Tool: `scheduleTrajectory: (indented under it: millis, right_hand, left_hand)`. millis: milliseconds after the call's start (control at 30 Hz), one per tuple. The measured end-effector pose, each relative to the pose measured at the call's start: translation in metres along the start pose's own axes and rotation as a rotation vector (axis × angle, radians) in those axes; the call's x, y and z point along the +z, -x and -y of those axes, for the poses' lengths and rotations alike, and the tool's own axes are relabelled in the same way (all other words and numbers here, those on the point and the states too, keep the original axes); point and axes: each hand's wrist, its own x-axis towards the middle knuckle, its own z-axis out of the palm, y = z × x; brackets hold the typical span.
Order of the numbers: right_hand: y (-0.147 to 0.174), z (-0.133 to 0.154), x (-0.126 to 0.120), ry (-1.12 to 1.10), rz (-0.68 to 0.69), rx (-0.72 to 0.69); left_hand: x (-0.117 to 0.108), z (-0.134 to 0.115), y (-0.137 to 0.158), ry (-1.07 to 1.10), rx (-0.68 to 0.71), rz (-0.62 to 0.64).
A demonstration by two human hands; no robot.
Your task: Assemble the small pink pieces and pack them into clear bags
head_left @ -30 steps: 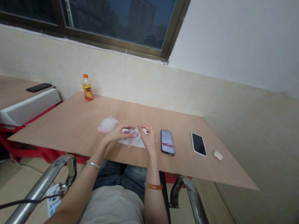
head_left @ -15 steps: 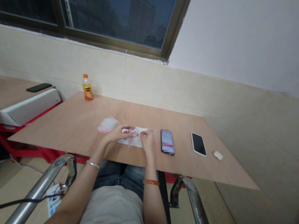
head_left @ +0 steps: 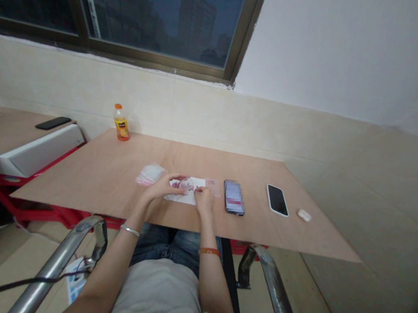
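Observation:
A white sheet of paper (head_left: 191,199) lies near the table's front edge, with small pink pieces or prints on it. Over its left half, my left hand (head_left: 164,187) curves in a C, thumb apart from the fingers. Between its fingertips is a see-through piece with pink marks, seemingly a small clear plastic bag (head_left: 187,184). My right hand (head_left: 205,199) is at the sheet's right side, its thumb and fingers pinched together. What they pinch is too small to make out. Beside my left hand rests a pile of clear, pink-edged bags (head_left: 151,174). Another pink-printed clear bag (head_left: 212,184) lies past my right fingers.
Right of my hands lie a lit phone (head_left: 233,197), a white-edged phone (head_left: 278,201) and a small white case (head_left: 304,216). An orange drink bottle (head_left: 122,123) stands at the back left. On the neighbouring table is a dark phone (head_left: 53,122). Metal armrests flank me.
My right hand has moved slightly down and left, lower over the paper, uncovering more of the pink-printed bag beyond it. My left hand stays in nearly the same place.

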Motion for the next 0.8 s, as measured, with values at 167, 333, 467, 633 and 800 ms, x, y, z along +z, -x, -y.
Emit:
scheduleTrajectory:
  millis: [167, 333, 467, 633, 800]
  right_hand:
    - [-0.001, -0.004, 0.003, -0.018, -0.017, 0.018]
    - [-0.004, -0.008, 0.008, -0.049, -0.031, 0.038]
    - [-0.003, -0.010, 0.008, -0.106, -0.029, 0.022]
    - [-0.001, -0.005, 0.002, -0.225, -0.057, 0.012]
    - [-0.004, 0.019, -0.023, -0.486, -0.221, -0.023]
  left_hand:
    - [-0.001, 0.006, -0.001, -0.018, 0.045, 0.007]
    - [-0.001, 0.014, -0.003, -0.036, 0.064, 0.004]
    - [-0.001, 0.014, -0.003, -0.043, 0.075, 0.015]
    - [-0.002, 0.013, -0.002, -0.044, 0.077, -0.005]
    - [-0.001, 0.015, -0.002, -0.016, 0.033, -0.007]
